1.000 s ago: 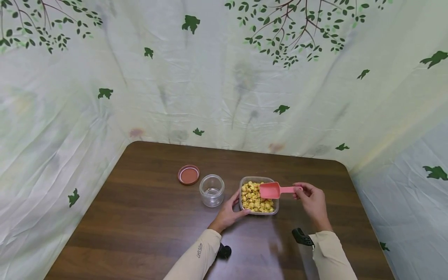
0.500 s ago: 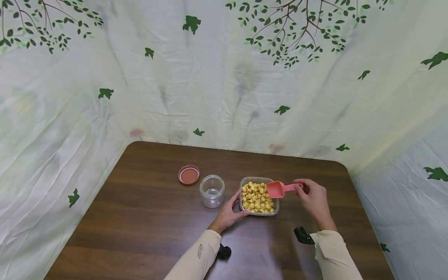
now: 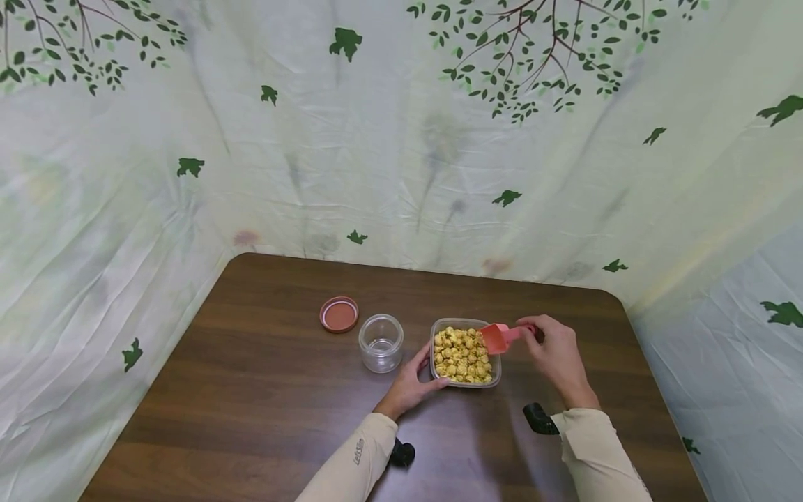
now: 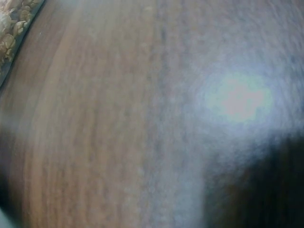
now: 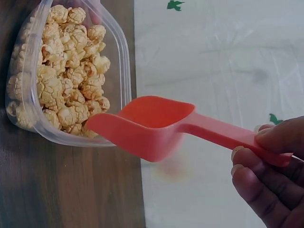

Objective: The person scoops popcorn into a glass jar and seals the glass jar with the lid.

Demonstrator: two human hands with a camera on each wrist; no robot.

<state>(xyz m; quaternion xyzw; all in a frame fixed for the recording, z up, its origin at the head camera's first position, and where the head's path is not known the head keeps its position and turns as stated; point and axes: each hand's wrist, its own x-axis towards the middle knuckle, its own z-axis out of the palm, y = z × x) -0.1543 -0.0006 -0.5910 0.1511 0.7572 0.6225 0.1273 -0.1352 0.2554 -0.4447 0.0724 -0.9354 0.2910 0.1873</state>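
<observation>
Pink scoop: handle end pinched between thumb and fingers of the right hand; long axis roughly crosswise, bowl left of that hand at the right rim of the clear tub, mouth pointing left toward the popcorn. Tub: gripped by the left hand, thumb at near side, fingers at left. Clear jar: upright, ahead-left of the left hand. Red lid: farther ahead-left.

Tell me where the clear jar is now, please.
In the head view, the clear jar stands on the table in the lower half, just left of centre, between the reddish lid and the popcorn tub.
</observation>
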